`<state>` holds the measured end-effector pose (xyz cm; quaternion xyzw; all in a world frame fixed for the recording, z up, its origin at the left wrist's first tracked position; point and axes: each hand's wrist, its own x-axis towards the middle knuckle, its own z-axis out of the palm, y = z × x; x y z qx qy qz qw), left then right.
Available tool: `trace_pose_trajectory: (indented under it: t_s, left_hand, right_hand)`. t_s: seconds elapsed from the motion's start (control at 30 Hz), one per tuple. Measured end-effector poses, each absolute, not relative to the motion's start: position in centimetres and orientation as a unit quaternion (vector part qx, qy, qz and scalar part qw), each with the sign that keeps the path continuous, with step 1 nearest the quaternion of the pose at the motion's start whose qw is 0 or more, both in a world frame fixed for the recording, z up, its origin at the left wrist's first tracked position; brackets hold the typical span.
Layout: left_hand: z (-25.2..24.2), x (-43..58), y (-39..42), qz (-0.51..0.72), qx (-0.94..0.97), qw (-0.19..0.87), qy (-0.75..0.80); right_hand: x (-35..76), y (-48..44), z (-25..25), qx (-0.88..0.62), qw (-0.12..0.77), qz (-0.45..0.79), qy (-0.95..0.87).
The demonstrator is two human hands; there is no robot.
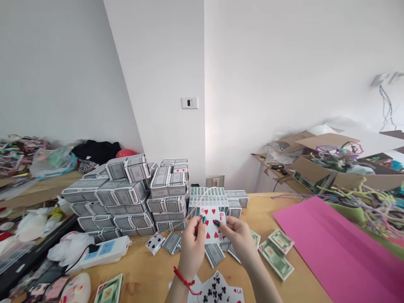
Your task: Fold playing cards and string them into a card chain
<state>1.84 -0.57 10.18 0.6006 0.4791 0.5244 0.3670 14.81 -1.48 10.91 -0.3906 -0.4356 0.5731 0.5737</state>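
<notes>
A six of hearts playing card [211,235] is held upright between my two hands, its face toward me, with the edge of another red card showing behind its right side. My left hand [194,233] pinches the left edge, thumb on the face. On the right edge my right hand [238,235] grips in the same way. Below them lie several face-down cards [214,255] with grey backs. Closer to me are loose face-up cards, among them a club card [215,290], partly covered by my left wrist. Behind the held card stands a green-and-white patterned block [206,193].
Stacked blocks of grey-backed cards [120,206] fill the left rear. Green note-like bundles [276,259] lie right, another [109,289] front left. A pink sheet [334,248] covers the right side. A white power strip [105,252] and an open cardboard box [318,168] flank the table.
</notes>
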Motion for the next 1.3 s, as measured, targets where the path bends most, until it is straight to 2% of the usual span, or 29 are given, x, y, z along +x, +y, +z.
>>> trace_pose_trajectory:
  t_s: [0.17,0.33,0.53,0.7,0.93,1.03,1.13,1.3]
  left_hand:
    - [12.8,1.4,-0.7,0.542,0.600,0.342,0.479]
    - [12.8,0.6,-0.9,0.550,0.599,0.343,0.470]
    - [12.4,0.5,-1.0,0.512,0.669,0.268,0.467]
    - [12.6,0.6,-1.3,0.494,0.700,0.201,0.476]
    - [12.2,0.7,-1.1,0.482,0.724,0.129,0.476]
    - [11.9,0.7,-1.1,0.486,0.736,0.103,0.459]
    - [12.2,0.5,-1.2,0.478,0.737,0.107,0.465]
    - [13.7,-0.1,-2.1,0.453,0.725,0.167,0.491]
  right_hand:
    - [14.3,-2.4,13.4,-0.386,0.597,0.513,-0.481]
    - [13.6,-2.6,13.7,-0.377,0.570,0.514,-0.518]
    - [14.0,-2.7,13.2,-0.419,0.562,0.490,-0.518]
    - [14.0,-2.9,12.6,-0.508,0.549,0.387,-0.539]
    - [12.6,-3.0,11.4,-0.629,0.514,0.172,-0.557]
    - [12.3,-2.9,10.7,-0.658,0.492,0.134,-0.554]
    - [12.9,-3.0,11.3,-0.629,0.489,0.200,-0.571]
    - [15.5,-4.2,14.0,-0.421,0.483,0.522,-0.563]
